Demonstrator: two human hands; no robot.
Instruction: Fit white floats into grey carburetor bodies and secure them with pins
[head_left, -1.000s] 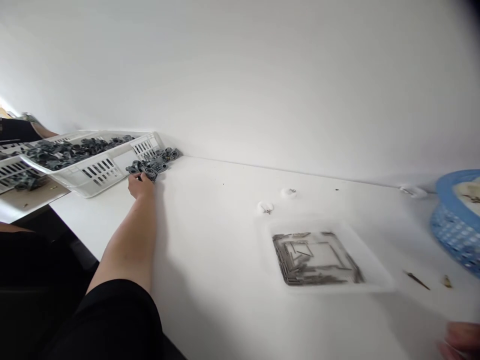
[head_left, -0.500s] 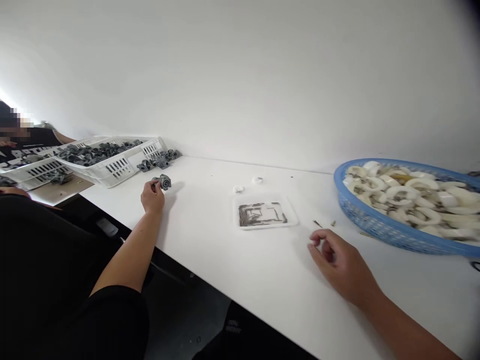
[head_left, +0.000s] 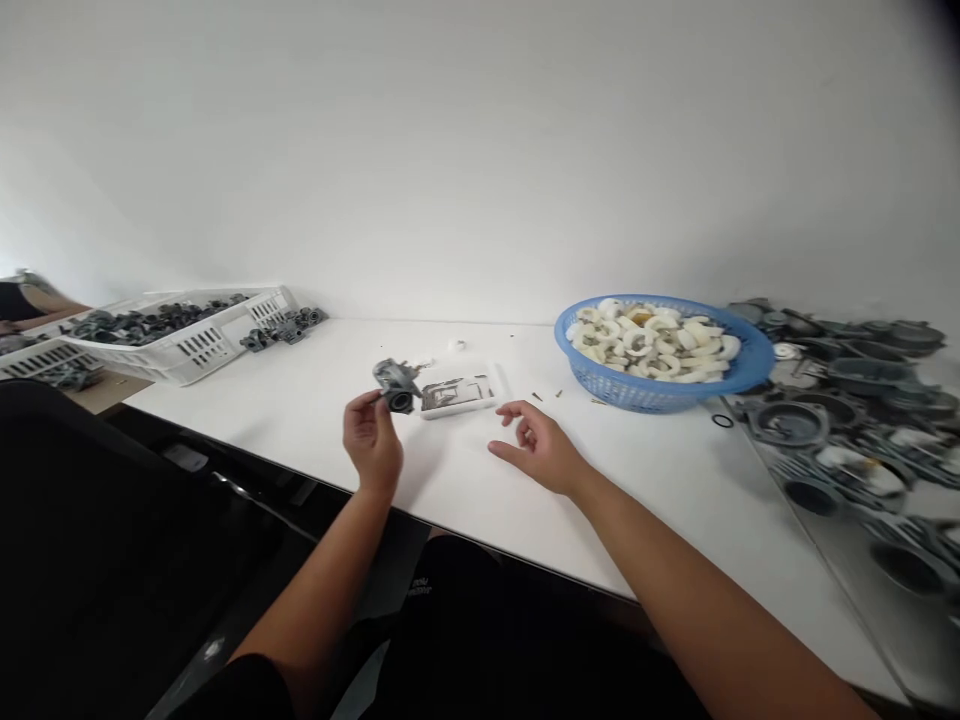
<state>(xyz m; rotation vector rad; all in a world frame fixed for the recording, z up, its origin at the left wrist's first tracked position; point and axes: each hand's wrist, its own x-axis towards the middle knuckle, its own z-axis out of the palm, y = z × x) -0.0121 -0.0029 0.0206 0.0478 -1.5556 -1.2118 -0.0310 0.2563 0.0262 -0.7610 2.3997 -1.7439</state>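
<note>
Grey die-cast metal housing [head_left: 396, 387] is being held up by the left hand [head_left: 373, 445] above the white table [head_left: 442, 470], near the frame's centre, with its dark round bore facing the camera. The part appears to be handling as a stiff, fairly dense casting with a smooth surface, so its squared body is offering a surer hold than the bore rim. The left fingers [head_left: 369, 412] are closing on the housing from below. The right hand [head_left: 538, 450] is resting empty nearby, with its fingers spread apart. Just beyond the housing, a shallow white tray [head_left: 459, 412] is holding thin dark pins. At upper right, a blue plastic mesh basket [head_left: 660, 400] is holding white rings [head_left: 652, 345]. At upper left, a white slotted plastic crate [head_left: 191, 350] is holding grey castings [head_left: 142, 325].
</note>
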